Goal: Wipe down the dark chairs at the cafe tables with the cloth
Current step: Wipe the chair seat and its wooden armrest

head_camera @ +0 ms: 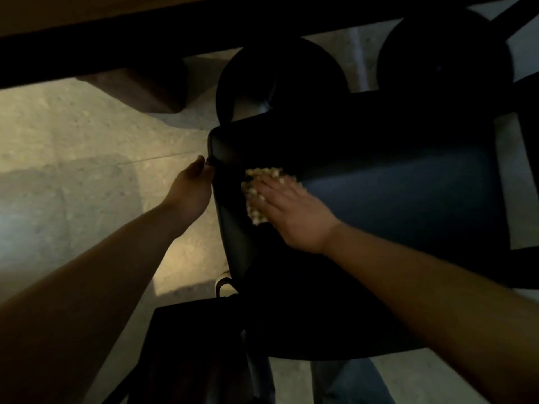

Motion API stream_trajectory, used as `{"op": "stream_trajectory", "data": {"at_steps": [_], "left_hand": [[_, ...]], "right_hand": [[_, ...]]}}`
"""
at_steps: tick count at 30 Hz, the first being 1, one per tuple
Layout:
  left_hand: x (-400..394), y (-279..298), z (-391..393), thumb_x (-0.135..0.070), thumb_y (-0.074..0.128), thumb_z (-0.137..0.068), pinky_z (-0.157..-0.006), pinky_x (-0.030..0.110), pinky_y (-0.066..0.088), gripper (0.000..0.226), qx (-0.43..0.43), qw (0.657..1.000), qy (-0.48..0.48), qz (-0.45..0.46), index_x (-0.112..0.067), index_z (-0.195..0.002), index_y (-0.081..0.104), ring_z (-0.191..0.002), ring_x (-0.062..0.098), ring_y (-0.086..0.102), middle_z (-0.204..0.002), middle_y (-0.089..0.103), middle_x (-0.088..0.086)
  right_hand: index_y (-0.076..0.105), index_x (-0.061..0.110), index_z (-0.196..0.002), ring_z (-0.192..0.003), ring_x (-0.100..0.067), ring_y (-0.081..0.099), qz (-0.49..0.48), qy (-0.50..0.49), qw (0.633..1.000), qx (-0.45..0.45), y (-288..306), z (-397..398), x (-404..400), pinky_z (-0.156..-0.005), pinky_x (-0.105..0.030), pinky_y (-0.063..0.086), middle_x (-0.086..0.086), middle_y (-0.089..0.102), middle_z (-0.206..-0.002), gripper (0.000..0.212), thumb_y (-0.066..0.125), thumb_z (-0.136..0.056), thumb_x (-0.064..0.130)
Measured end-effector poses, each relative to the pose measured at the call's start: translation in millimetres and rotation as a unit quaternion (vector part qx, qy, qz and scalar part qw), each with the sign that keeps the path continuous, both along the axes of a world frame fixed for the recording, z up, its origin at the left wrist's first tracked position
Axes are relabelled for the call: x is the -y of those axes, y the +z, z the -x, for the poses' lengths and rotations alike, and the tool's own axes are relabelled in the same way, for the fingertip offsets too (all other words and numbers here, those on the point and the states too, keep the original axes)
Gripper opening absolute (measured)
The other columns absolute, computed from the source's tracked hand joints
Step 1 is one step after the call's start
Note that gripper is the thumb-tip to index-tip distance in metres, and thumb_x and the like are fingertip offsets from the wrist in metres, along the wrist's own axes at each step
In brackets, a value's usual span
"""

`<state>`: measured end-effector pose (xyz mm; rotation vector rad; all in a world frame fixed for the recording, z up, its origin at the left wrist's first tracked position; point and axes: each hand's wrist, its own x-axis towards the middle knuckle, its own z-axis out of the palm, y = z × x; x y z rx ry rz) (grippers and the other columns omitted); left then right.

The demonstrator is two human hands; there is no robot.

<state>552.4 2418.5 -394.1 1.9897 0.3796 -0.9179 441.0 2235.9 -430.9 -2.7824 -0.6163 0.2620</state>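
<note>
Pressing flat on a pale knobbly cloth (258, 193) with the right hand (288, 212), fingers spread over it rather than curled, pinning it against the dark seat (393, 182) of a chair near that seat's left edge. Gripping the seat's left rim with the left hand (191, 192), thumb on top at the corner and fingers wrapped out of sight beneath. Lit only dimly, with much of the chair lost in shadow and its frame hard to make out. Just beyond the seat, two round dark stools (280, 77), one behind the far left corner and another (443, 53) off to the right, both close against the chair. Above them, a long table edge (145, 33) crossing the top of the view, with a blocky brown base (145, 88) standing on the floor to the left. Pale speckled concrete floor (73, 158) filling the left side, brighter in a patch beneath the left forearm. Nearer the body, another dark square surface (189, 339) at lower centre, crowding the space beside the chair, and a glimpse of blue trouser legs (350, 380) below the seat's near edge.
</note>
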Motion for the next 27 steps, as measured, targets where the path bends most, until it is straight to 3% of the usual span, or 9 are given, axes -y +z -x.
{"op": "stream_trajectory", "data": {"at_steps": [2, 5, 7, 9, 13, 17, 20, 22, 27], "left_hand": [[-2, 0, 0, -0.025, 0.032, -0.106, -0.093, 0.032, 0.041, 0.034, -0.019, 0.998, 0.051, 0.045, -0.015, -0.135, 0.048, -0.111, 0.019, 0.056, -0.124, 0.057, 0.002], [-2, 4, -1, -0.026, 0.03, -0.107, -0.068, 0.024, 0.035, 0.038, -0.058, 0.987, 0.125, 0.087, -0.013, -0.138, 0.046, -0.087, 0.009, 0.055, -0.109, 0.059, -0.001], [-5, 6, 0, -0.028, 0.027, -0.107, -0.08, 0.026, 0.04, 0.042, -0.085, 0.985, 0.117, 0.093, -0.014, -0.144, 0.041, -0.103, 0.01, 0.055, -0.12, 0.056, 0.002], [-8, 7, 3, -0.039, 0.028, -0.106, -0.098, 0.031, 0.038, 0.047, -0.104, 0.983, 0.124, 0.089, -0.017, -0.147, 0.037, -0.12, 0.011, 0.051, -0.132, 0.055, 0.002], [-12, 7, 13, -0.048, 0.033, -0.103, -0.103, 0.035, 0.036, 0.045, -0.122, 0.98, 0.133, 0.087, -0.019, -0.133, 0.05, -0.128, 0.013, 0.049, -0.134, 0.056, 0.0], [-16, -1, 28, -0.028, 0.045, -0.102, -0.088, 0.031, 0.041, 0.027, -0.078, 0.987, 0.109, 0.086, -0.021, -0.127, 0.056, -0.09, 0.005, 0.056, -0.102, 0.059, -0.006], [-15, -6, 35, -0.015, 0.053, -0.098, -0.067, 0.012, 0.043, 0.02, -0.045, 0.994, 0.062, 0.076, -0.032, -0.093, 0.063, -0.067, -0.01, 0.059, -0.085, 0.062, -0.016], [-13, -6, 35, -0.01, 0.055, -0.094, -0.052, 0.009, 0.039, 0.027, -0.034, 0.997, 0.024, 0.071, -0.033, -0.083, 0.062, -0.059, -0.008, 0.056, -0.075, 0.061, -0.019], [-15, -4, 33, -0.009, 0.058, -0.092, -0.066, 0.015, 0.044, 0.028, -0.02, 0.998, -0.006, 0.058, -0.034, -0.105, 0.059, -0.085, 0.005, 0.06, -0.096, 0.064, -0.013]], "right_hand": [[0.034, 0.009, -0.146, -0.145, -0.032, 0.02, 0.017, -0.028, 0.999, -0.003, -2, -31, 13, -0.118, -0.045, 0.013, -0.014, 0.029, -0.154, 0.061, 0.047, -0.087, 0.013], [0.022, 0.013, -0.151, -0.147, -0.028, 0.008, 0.017, -0.226, 0.974, -0.002, -4, -68, -4, -0.119, -0.041, 0.001, -0.01, 0.016, -0.159, 0.06, 0.039, -0.094, 0.022], [0.023, 0.016, -0.15, -0.147, -0.026, 0.005, 0.01, -0.303, 0.953, -0.003, -3, -70, -33, -0.117, -0.042, -0.005, -0.007, 0.013, -0.16, 0.058, 0.037, -0.095, 0.025], [0.026, 0.015, -0.15, -0.147, -0.026, 0.005, -0.019, -0.27, 0.963, -0.011, -3, -54, -59, -0.116, -0.041, -0.006, -0.008, 0.016, -0.159, 0.06, 0.042, -0.092, 0.021], [0.022, 0.016, -0.151, -0.148, -0.023, 0.003, 0.01, -0.056, 0.998, -0.025, 3, -45, -46, -0.116, -0.036, -0.009, -0.005, 0.014, -0.16, 0.066, 0.047, -0.09, 0.016], [0.023, 0.016, -0.15, -0.147, -0.025, 0.011, 0.03, -0.165, 0.985, -0.034, 1, -87, -5, -0.12, -0.037, 0.005, -0.005, 0.016, -0.159, 0.059, 0.038, -0.093, 0.013], [0.021, 0.013, -0.151, -0.147, -0.026, 0.006, 0.02, -0.258, 0.966, -0.029, 0, -75, -7, -0.12, -0.043, 0.002, -0.009, 0.012, -0.16, 0.06, 0.038, -0.094, 0.014], [0.024, 0.011, -0.15, -0.147, -0.03, 0.008, -0.001, -0.203, 0.979, -0.018, 0, -32, -24, -0.119, -0.047, 0.005, -0.013, 0.016, -0.158, 0.063, 0.043, -0.09, 0.012], [0.048, 0.01, -0.139, -0.138, -0.035, 0.033, 0.0, 0.123, 0.991, -0.058, 8, 75, -38, -0.11, -0.053, 0.015, -0.015, 0.039, -0.148, 0.068, 0.072, -0.075, 0.016]]}}
